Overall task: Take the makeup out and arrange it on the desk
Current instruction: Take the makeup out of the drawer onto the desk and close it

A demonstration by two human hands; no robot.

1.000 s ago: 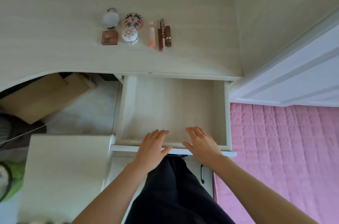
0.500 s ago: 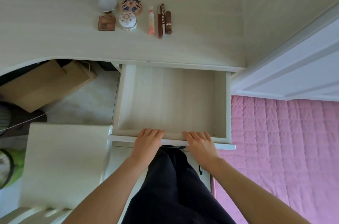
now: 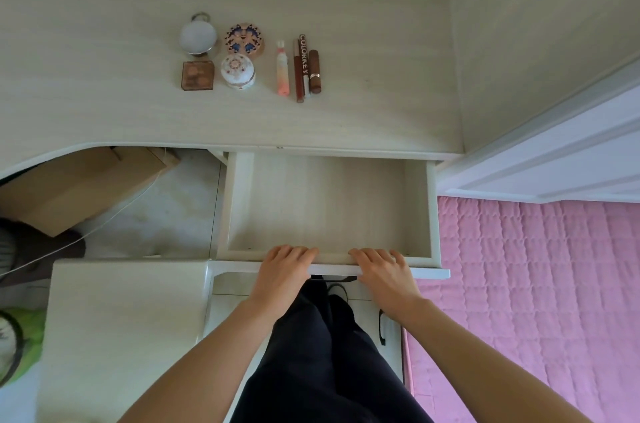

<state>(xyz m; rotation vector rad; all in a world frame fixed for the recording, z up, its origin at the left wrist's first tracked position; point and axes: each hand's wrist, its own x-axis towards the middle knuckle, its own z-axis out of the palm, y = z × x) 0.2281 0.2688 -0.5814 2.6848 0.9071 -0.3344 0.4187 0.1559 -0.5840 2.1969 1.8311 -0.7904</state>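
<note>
Several makeup items lie in a neat group on the pale desk: a white round compact, a patterned round compact, a brown square palette, a white decorated jar, a pink tube, a Colorkey lip gloss and a brown lipstick. Below the desk edge the drawer stands pulled out, with nothing visible inside. My left hand and my right hand grip its front panel, fingers curled over the top edge.
A cardboard box sits under the desk at the left, with a white cable across the floor. A white surface stands at the lower left. A pink quilted bed lies at the right, beside a white panel.
Both hands went from lying flat over the drawer's front to curling on its edge. The drawer now shows less depth, so it has slid partly in.
</note>
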